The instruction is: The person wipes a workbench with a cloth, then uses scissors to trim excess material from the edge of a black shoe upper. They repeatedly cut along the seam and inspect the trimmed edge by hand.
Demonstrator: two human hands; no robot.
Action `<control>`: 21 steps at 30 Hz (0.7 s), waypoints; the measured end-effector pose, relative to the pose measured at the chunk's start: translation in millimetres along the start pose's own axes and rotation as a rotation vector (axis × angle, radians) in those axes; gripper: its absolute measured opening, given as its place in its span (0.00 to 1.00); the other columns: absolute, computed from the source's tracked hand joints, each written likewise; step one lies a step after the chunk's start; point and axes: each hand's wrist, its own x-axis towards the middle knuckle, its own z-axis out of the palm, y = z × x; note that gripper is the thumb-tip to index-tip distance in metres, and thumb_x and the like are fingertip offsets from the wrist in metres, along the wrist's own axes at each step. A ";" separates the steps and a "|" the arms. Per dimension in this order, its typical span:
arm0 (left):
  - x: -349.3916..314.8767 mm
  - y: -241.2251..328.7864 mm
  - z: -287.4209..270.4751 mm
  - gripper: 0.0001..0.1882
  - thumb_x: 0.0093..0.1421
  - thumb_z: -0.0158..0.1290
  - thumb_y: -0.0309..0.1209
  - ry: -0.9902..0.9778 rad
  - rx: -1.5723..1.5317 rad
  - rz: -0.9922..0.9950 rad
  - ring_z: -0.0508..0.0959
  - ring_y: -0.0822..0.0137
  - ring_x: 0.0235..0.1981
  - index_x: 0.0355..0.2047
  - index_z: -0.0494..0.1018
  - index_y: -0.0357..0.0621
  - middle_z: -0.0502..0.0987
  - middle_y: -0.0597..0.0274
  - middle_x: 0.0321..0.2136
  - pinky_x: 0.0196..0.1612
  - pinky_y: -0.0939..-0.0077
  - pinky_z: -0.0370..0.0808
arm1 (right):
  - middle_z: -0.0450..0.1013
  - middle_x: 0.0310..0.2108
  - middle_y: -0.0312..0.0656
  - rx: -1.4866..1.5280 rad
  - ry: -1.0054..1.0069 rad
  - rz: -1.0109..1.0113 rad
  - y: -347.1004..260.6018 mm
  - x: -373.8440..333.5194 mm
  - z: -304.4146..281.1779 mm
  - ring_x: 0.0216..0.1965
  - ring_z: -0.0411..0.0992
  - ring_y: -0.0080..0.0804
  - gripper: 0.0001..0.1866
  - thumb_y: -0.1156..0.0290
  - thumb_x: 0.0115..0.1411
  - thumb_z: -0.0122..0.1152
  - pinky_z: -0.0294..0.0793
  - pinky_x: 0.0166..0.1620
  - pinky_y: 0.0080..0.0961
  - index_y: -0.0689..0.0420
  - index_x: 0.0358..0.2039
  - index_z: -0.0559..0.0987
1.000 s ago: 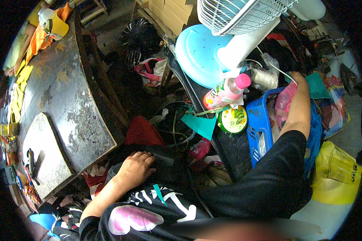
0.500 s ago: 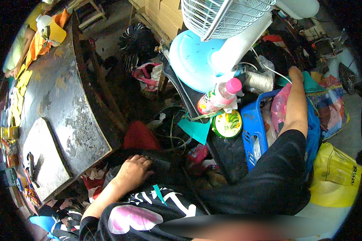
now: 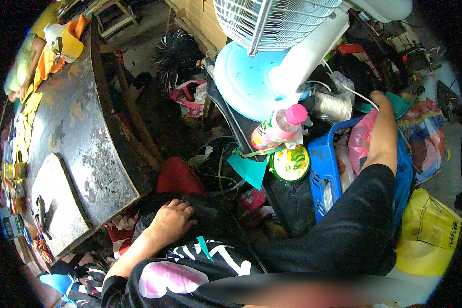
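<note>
My left hand (image 3: 173, 219) lies on the dark cloth over my lap, fingers a little bent and nothing in them. On the right, my arm stretches across a blue plastic basket (image 3: 319, 154) holding a pink plastic bag (image 3: 362, 137) and clear bags. Past the basket's far side is my right hand (image 3: 380, 98), beside a piece of teal cloth (image 3: 399, 107). Its fingers point away and are mostly hidden, so a hold on the cloth cannot be made out. A white cable passes close to that hand.
A fan with a light blue base (image 3: 244, 77) stands ahead, near a pink-capped bottle (image 3: 282, 126), a round green-rimmed tub (image 3: 289, 163) and a thread spool (image 3: 333, 107). A worn black table (image 3: 108, 149) fills the left, with another person's arm (image 3: 32, 64) beyond. A yellow bag (image 3: 428, 231) lies right.
My right hand has shifted slightly right and down in the picture, staying near the teal cloth. My left hand rests in the same spot. The view has tilted a little.
</note>
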 end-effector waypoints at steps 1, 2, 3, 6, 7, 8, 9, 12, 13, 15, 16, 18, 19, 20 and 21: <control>-0.2 -0.2 0.0 0.19 0.57 0.54 0.42 0.009 0.012 0.006 0.73 0.57 0.46 0.43 0.74 0.43 0.76 0.58 0.41 0.47 0.64 0.74 | 0.78 0.41 0.47 -0.009 -0.015 0.025 -0.3 -1.6 -2.0 0.43 0.77 0.41 0.13 0.63 0.55 0.57 0.75 0.46 0.40 0.54 0.37 0.82; -0.8 -0.6 0.1 0.19 0.57 0.54 0.42 0.016 0.004 0.008 0.73 0.57 0.46 0.43 0.74 0.43 0.76 0.58 0.41 0.47 0.64 0.74 | 0.78 0.41 0.47 -0.018 -0.030 0.049 -1.4 -3.2 -3.3 0.43 0.77 0.41 0.13 0.63 0.55 0.57 0.75 0.46 0.41 0.54 0.37 0.82; -1.5 -0.9 0.4 0.19 0.57 0.54 0.42 0.023 0.003 0.011 0.73 0.57 0.46 0.43 0.74 0.43 0.76 0.58 0.41 0.47 0.64 0.74 | 0.78 0.41 0.47 -0.025 -0.043 0.074 -2.3 -4.7 -5.0 0.43 0.77 0.42 0.12 0.63 0.55 0.57 0.75 0.45 0.41 0.54 0.37 0.81; -2.2 -2.0 1.3 0.18 0.57 0.54 0.42 0.011 -0.007 0.010 0.74 0.56 0.45 0.42 0.74 0.42 0.76 0.57 0.40 0.46 0.65 0.74 | 0.78 0.42 0.47 -0.045 -0.085 0.151 -2.9 -5.7 -9.0 0.43 0.77 0.42 0.12 0.64 0.56 0.58 0.75 0.44 0.42 0.54 0.37 0.81; -2.1 -2.4 1.5 0.18 0.57 0.54 0.42 0.019 0.003 0.017 0.74 0.56 0.45 0.42 0.74 0.42 0.76 0.57 0.40 0.46 0.65 0.74 | 0.78 0.42 0.47 -0.047 -0.098 0.184 -2.2 -3.7 -9.9 0.43 0.77 0.42 0.11 0.64 0.56 0.58 0.75 0.44 0.42 0.54 0.38 0.81; -1.8 -2.6 1.5 0.18 0.57 0.54 0.42 0.014 -0.009 0.018 0.74 0.56 0.45 0.42 0.74 0.42 0.76 0.57 0.40 0.46 0.65 0.74 | 0.78 0.42 0.47 -0.044 -0.111 0.216 -0.1 -1.0 -10.5 0.43 0.77 0.43 0.11 0.65 0.57 0.58 0.76 0.44 0.43 0.54 0.38 0.81; -1.2 -2.9 1.3 0.18 0.57 0.54 0.42 0.025 -0.007 0.029 0.74 0.56 0.45 0.42 0.74 0.42 0.76 0.56 0.40 0.46 0.65 0.74 | 0.78 0.42 0.47 -0.042 -0.125 0.258 1.6 3.5 -10.5 0.43 0.77 0.43 0.11 0.65 0.57 0.58 0.76 0.44 0.43 0.54 0.38 0.81; -0.4 -2.9 0.3 0.18 0.57 0.54 0.42 0.034 -0.004 0.044 0.74 0.56 0.44 0.41 0.74 0.41 0.76 0.57 0.39 0.46 0.65 0.74 | 0.77 0.43 0.47 -0.037 -0.124 0.346 8.3 19.0 -7.1 0.43 0.77 0.44 0.10 0.66 0.58 0.58 0.76 0.43 0.44 0.55 0.38 0.80; -0.3 -2.7 -0.1 0.18 0.57 0.54 0.42 0.035 0.015 0.047 0.74 0.56 0.44 0.41 0.74 0.41 0.76 0.57 0.39 0.46 0.65 0.74 | 0.77 0.43 0.47 -0.031 -0.051 0.380 9.1 23.7 -5.7 0.43 0.77 0.44 0.10 0.66 0.58 0.58 0.76 0.43 0.44 0.55 0.38 0.80; -1.0 -1.9 -0.9 0.18 0.57 0.54 0.42 0.033 -0.005 0.035 0.74 0.56 0.44 0.41 0.74 0.41 0.76 0.56 0.39 0.46 0.65 0.74 | 0.77 0.44 0.49 -0.133 0.097 0.319 5.4 27.9 -2.0 0.42 0.77 0.47 0.09 0.67 0.59 0.57 0.77 0.40 0.42 0.56 0.37 0.81; -1.2 -1.5 -1.2 0.19 0.57 0.54 0.42 0.035 0.006 0.038 0.74 0.56 0.44 0.41 0.74 0.41 0.76 0.56 0.39 0.46 0.65 0.74 | 0.77 0.43 0.50 -0.173 0.130 0.334 3.4 25.6 -2.5 0.42 0.77 0.47 0.10 0.66 0.58 0.59 0.78 0.40 0.42 0.56 0.37 0.81; -1.8 -1.3 -1.7 0.18 0.57 0.54 0.42 0.030 0.000 0.030 0.74 0.56 0.44 0.41 0.74 0.41 0.76 0.56 0.40 0.46 0.64 0.74 | 0.77 0.41 0.52 -0.211 0.354 0.305 -3.4 12.8 -5.8 0.41 0.78 0.46 0.12 0.64 0.55 0.63 0.78 0.40 0.41 0.56 0.37 0.81; -2.2 -1.4 -1.9 0.18 0.57 0.54 0.42 0.045 0.009 0.041 0.74 0.56 0.44 0.41 0.74 0.41 0.76 0.56 0.40 0.46 0.64 0.74 | 0.78 0.40 0.53 -0.228 0.442 0.305 -6.3 2.4 -9.6 0.41 0.78 0.45 0.14 0.63 0.53 0.66 0.78 0.41 0.41 0.56 0.38 0.80; -2.8 -1.7 -1.8 0.18 0.57 0.54 0.42 0.038 0.008 0.040 0.74 0.56 0.44 0.41 0.74 0.42 0.76 0.56 0.40 0.47 0.64 0.74 | 0.78 0.39 0.53 -0.097 0.581 0.341 -9.4 -9.8 -14.2 0.41 0.78 0.46 0.14 0.63 0.52 0.66 0.77 0.41 0.42 0.55 0.38 0.79; -3.5 -2.2 -1.5 0.19 0.57 0.54 0.42 0.046 0.011 0.049 0.73 0.56 0.45 0.41 0.74 0.42 0.76 0.56 0.40 0.47 0.64 0.74 | 0.78 0.39 0.52 0.037 0.720 0.373 -11.0 -24.0 -19.3 0.41 0.78 0.47 0.15 0.64 0.52 0.66 0.77 0.42 0.42 0.55 0.39 0.78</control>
